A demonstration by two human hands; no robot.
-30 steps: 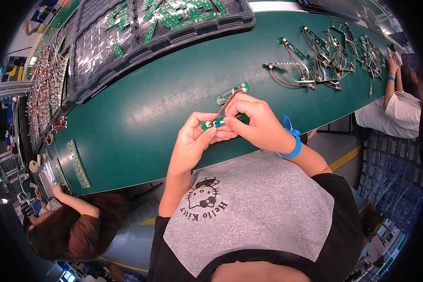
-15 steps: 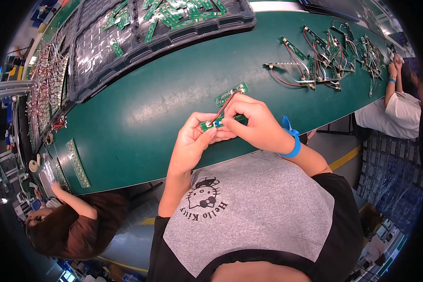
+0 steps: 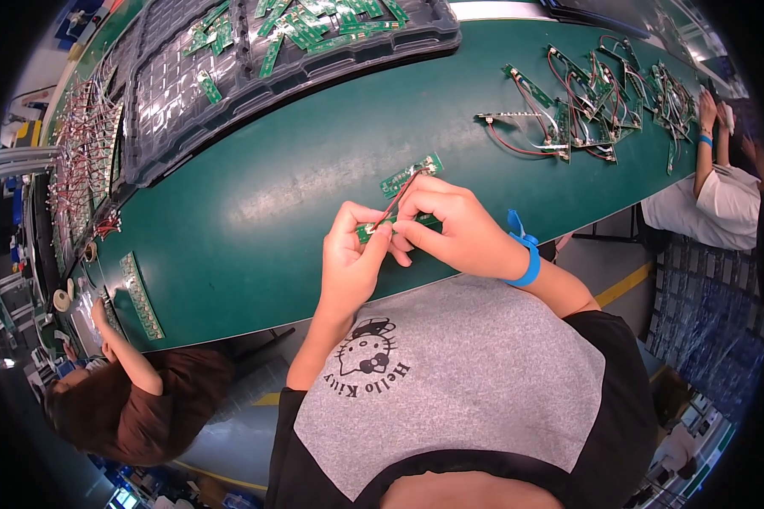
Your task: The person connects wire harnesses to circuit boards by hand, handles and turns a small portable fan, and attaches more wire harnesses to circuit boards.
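Observation:
My left hand (image 3: 354,254) is closed on a narrow green circuit board (image 3: 365,232), its thumb pressed on the top face. My right hand (image 3: 452,225) pinches the same board near its middle, the fingertips of both hands meeting there. The right fingers hide part of the board, whose far end shows beneath them. A red and dark wire pair (image 3: 396,198) rises from the held board to a second green board (image 3: 411,176), just beyond my right fingers. Whether the right fingers also grip the wires is hidden.
A black tray (image 3: 255,106) of loose green boards stands at the far left. Wired boards (image 3: 598,102) lie piled at the right. A long board strip (image 3: 140,295) rests near the left edge of the green table (image 3: 255,271). Co-workers sit at both sides.
My left thumb has moved over the board's middle, covering a blue spot seen before. Both boards have shifted slightly left. The co-workers' hands at both sides have moved.

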